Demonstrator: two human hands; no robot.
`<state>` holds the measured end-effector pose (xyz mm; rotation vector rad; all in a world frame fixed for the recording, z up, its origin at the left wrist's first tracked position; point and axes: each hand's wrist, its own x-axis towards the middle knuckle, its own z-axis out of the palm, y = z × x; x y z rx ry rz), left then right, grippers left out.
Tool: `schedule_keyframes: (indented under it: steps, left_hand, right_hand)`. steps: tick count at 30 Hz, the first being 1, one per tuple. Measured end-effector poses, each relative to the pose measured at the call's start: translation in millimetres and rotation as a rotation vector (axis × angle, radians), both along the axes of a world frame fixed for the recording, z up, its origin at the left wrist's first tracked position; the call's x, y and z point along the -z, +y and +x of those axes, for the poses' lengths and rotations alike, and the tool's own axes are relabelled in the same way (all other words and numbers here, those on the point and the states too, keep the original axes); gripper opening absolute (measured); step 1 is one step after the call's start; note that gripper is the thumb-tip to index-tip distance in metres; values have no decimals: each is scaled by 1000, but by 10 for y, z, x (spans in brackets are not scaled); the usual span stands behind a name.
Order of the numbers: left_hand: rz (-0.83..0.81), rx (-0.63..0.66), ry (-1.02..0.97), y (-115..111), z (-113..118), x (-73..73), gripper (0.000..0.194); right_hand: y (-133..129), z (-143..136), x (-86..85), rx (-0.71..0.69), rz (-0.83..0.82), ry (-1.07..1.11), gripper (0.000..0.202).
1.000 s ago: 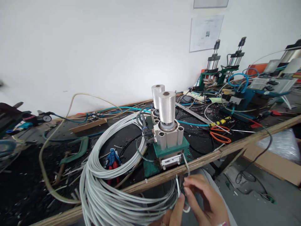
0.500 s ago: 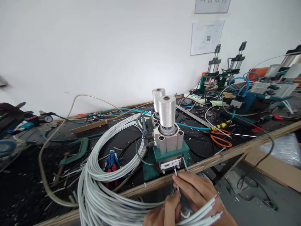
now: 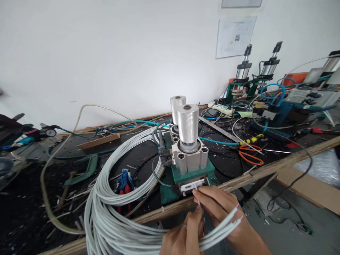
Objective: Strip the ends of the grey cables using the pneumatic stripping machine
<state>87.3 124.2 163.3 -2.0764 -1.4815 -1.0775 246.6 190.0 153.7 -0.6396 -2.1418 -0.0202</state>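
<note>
My right hand [image 3: 216, 203] pinches a thin white cable just below its tip, which meets the slotted white front piece [image 3: 191, 185] of a pneumatic press [image 3: 190, 156]. Lower down, my left hand [image 3: 183, 230] is closed on the same cable. A bunch of white cable ends [image 3: 221, 228] passes out from under my left hand, in front of my right wrist. The large coil of white cable [image 3: 106, 198] lies left of the press and runs to my left hand. Two knurled silver cylinders [image 3: 187, 124] stand on top of the press.
Pliers with red handles [image 3: 125, 186] lie inside the coil. A green C-clamp [image 3: 86, 171] sits farther left. The wooden bench edge [image 3: 156, 214] runs under the press. To the right are an orange cord [image 3: 249, 156], a metal ruler [image 3: 219, 129] and other presses [image 3: 241, 72].
My right hand has moved slightly left and the cable tip is now at the press's white front piece. My left hand has risen a little towards it. The view has shifted slightly.
</note>
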Motion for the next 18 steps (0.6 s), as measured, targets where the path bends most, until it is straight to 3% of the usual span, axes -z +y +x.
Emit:
schedule_keyframes:
  steps: [18]
  left_hand:
    - [-74,9,31,-21,5,-80,28]
  right_hand:
    - [28,-28,-53,2,-41,27,30]
